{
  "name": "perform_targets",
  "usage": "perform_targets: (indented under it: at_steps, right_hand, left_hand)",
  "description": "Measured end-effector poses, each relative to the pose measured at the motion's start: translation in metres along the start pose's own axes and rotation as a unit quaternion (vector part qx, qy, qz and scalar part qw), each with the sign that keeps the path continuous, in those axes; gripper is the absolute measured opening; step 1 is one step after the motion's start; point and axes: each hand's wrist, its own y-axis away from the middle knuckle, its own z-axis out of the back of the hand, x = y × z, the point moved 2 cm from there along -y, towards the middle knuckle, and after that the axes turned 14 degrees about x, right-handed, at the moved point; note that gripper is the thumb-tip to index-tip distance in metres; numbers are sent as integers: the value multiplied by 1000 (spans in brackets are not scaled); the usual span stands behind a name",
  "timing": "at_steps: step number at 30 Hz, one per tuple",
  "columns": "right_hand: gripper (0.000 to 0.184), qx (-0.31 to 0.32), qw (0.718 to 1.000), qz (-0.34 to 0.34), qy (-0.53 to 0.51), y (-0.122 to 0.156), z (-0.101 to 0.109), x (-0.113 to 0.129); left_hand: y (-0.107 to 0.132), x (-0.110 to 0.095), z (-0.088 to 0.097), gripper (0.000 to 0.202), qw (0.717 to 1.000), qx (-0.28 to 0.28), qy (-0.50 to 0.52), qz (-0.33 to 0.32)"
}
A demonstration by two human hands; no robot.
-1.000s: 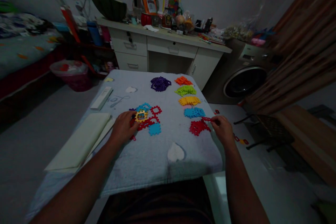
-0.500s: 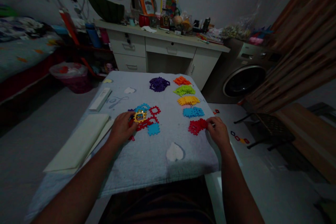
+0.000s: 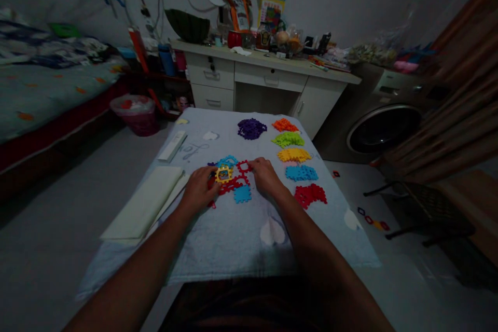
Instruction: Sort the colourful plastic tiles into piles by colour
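My left hand (image 3: 200, 187) is closed on a yellow square frame piece (image 3: 224, 174) with notched edges, held over a loose pile of mixed pieces. My right hand (image 3: 265, 175) pinches the right edge of a red square frame piece (image 3: 244, 167) at the pile's right side. Around them lie red pieces (image 3: 232, 185), light-blue pieces (image 3: 227, 161) and a solid blue square piece (image 3: 243, 194). Right of my right forearm is a heap of red pieces (image 3: 310, 195), apart from it.
Sorted heaps of blue (image 3: 301, 173), yellow (image 3: 294, 155), green (image 3: 288, 139) and orange pieces (image 3: 285, 124) line the cloth's right side. A purple heap (image 3: 251, 128) is at the back. A white box (image 3: 173, 146) and a folded pale cloth (image 3: 143, 202) lie left.
My right hand has moved left from the red heap to the red frame piece by the mixed pile. My left hand still holds the yellow piece. The view has shifted left.
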Motion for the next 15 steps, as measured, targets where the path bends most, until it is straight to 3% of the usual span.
perform_targets:
  at_steps: [4,8,12,15]
  right_hand:
    - [35,-5,1000,-15,11,-10,-11,-5]
    - [27,-11,1000,-25,-2,-6,-9,-7]
    - [27,-18,999,-22,-24,8,7,-10]
    - [26,-22,999,-2,-33,34,26,-18]
  left_hand:
    - [1,0,0,43,1000,-4,14,-1]
    - [1,0,1,45,1000,-3,15,2]
    - [0,0,0,44,1000,1,7,5]
    - [0,0,0,45,1000,3,-1,6]
